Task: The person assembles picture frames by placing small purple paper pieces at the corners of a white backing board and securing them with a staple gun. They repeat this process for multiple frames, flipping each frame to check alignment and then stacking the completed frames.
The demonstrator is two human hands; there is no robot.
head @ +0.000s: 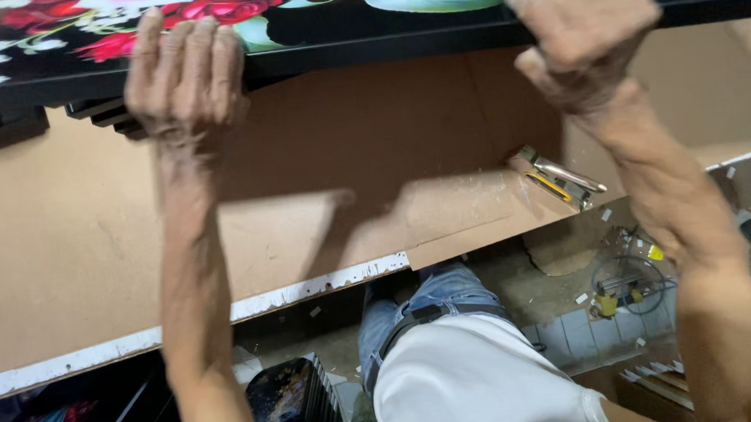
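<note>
Left hand [181, 71] at 11 o'clock, fingers curled over near edge of the floral panel [313, 9]; right hand [576, 33] at 1 o'clock clenched on same edge. Panel lies across top of view on the brown workbench [77, 244]. Looks stiff, broad, prob. awkward more than heavy; glossy face, so grip the black rim w/ both hands. Far side cut off; staple gun [558, 177] at 3 o'clock

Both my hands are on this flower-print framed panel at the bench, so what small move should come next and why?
Probably draw the panel toward you. Left hand and right hand grip its near edge, the brown board before it lies bare, and the staple gun sits aside.
</note>
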